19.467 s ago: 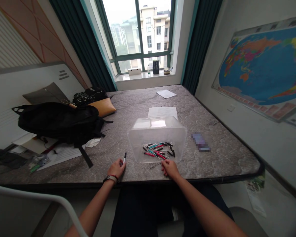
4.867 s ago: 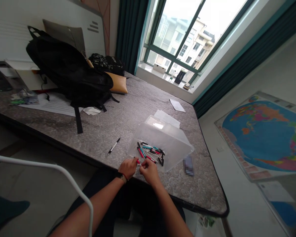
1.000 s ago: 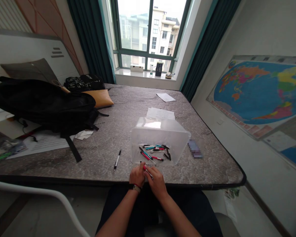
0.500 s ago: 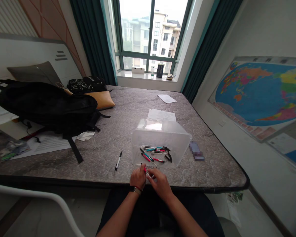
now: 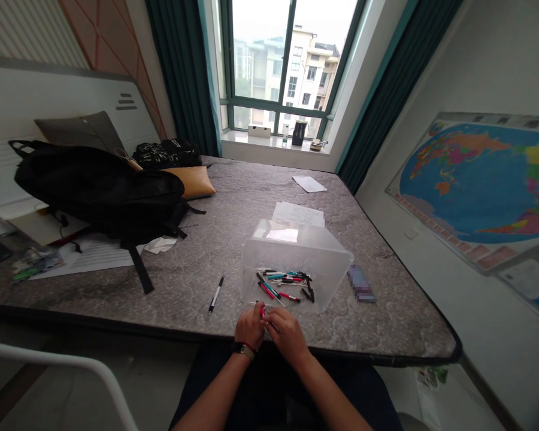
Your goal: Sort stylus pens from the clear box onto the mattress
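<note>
My left hand [image 5: 249,326] is closed in a pinch around a small pen with a red part [image 5: 263,312]. My right hand [image 5: 288,335] meets it from the other side, fingers pinched on the same pen's paler end, most of which the fingers hide. Just beyond both hands, a clear plastic box [image 5: 341,263] lies on its side with its opening towards me. Several pens [image 5: 269,290] in red, blue, black and white, along with thin pen parts, lie inside it. A black and white pen [image 5: 216,295] rests on the surface left of the box.
The hands are at the near edge of a grey quilted mattress [image 5: 197,239]. A black backpack [image 5: 103,191] and a tan pouch [image 5: 195,181] lie on the left. Paper sheets [image 5: 299,212] sit behind the box; a blurred phone-like object [image 5: 362,284] lies right of it. A white chair rail [image 5: 72,362] stands front left.
My right fingers have closed in against the left ones, covering more of the pen's pale end. The view has shifted slightly; the box and loose pens stay put.
</note>
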Action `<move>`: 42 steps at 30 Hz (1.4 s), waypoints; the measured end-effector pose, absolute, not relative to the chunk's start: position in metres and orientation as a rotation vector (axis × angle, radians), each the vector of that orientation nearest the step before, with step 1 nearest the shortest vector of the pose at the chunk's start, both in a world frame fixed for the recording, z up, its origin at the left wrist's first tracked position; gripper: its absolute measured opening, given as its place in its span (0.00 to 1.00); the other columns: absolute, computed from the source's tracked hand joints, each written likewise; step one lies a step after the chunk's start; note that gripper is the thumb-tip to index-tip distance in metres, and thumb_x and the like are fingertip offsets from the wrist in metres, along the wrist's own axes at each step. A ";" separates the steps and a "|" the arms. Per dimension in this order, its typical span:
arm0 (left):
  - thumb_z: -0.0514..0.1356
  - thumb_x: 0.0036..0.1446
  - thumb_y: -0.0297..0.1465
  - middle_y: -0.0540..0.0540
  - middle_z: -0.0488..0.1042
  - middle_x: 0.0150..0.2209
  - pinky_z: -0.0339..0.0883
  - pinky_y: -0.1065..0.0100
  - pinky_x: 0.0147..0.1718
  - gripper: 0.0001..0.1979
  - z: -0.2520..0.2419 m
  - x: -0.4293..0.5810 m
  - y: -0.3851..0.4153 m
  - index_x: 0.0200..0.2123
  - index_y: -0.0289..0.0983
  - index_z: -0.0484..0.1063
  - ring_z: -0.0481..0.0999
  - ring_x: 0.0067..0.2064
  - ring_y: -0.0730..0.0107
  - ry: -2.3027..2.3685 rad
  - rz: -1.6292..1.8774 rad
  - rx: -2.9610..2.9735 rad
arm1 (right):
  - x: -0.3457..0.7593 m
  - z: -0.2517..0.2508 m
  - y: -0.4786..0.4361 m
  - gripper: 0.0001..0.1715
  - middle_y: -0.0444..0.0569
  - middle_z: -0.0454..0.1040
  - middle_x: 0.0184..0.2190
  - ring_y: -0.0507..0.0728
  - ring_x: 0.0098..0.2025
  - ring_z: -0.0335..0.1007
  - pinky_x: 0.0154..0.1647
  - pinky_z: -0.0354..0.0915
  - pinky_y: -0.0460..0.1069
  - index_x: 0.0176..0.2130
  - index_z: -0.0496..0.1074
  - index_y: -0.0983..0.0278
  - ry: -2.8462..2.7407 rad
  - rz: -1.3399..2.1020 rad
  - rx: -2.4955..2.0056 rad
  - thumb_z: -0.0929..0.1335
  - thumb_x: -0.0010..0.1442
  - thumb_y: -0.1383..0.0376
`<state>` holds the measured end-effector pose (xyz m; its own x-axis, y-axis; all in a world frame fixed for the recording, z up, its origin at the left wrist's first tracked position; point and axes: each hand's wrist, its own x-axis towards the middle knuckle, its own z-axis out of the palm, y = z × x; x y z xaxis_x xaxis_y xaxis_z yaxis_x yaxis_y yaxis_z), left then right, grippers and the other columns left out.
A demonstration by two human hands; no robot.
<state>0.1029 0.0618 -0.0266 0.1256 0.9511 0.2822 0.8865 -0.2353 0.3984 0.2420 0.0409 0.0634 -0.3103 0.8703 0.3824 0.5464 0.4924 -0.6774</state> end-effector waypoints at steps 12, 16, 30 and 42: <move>0.52 0.61 0.27 0.48 0.75 0.29 0.60 0.67 0.32 0.13 -0.023 0.105 0.061 0.48 0.39 0.68 0.75 0.32 0.65 1.896 0.655 2.326 | 0.250 0.053 0.027 0.09 0.50 0.74 0.36 0.57 0.41 0.69 0.42 0.66 0.50 0.43 0.74 0.60 -2.061 0.461 -1.181 0.65 0.64 0.69; 0.52 0.61 0.26 0.48 0.75 0.29 0.60 0.67 0.33 0.13 -0.023 0.105 0.062 0.48 0.39 0.68 0.74 0.32 0.65 1.886 0.667 2.334 | 0.251 0.057 0.026 0.09 0.50 0.74 0.35 0.58 0.41 0.69 0.42 0.65 0.51 0.41 0.74 0.59 -2.106 0.366 -1.243 0.64 0.64 0.69; 0.51 0.63 0.27 0.48 0.76 0.31 0.60 0.66 0.34 0.15 -0.028 0.105 0.063 0.51 0.43 0.70 0.74 0.34 0.65 1.856 0.695 2.342 | 0.251 0.028 0.029 0.15 0.51 0.78 0.33 0.59 0.37 0.73 0.37 0.67 0.49 0.34 0.78 0.62 -1.481 0.778 -1.465 0.67 0.61 0.55; 0.52 0.64 0.29 0.46 0.76 0.30 0.60 0.66 0.34 0.15 -0.023 0.105 0.063 0.51 0.44 0.71 0.74 0.34 0.64 1.860 0.688 2.342 | 0.274 0.003 0.061 0.27 0.47 0.72 0.20 0.52 0.21 0.66 0.20 0.63 0.45 0.29 0.76 0.68 -1.160 1.384 -1.491 0.73 0.46 0.46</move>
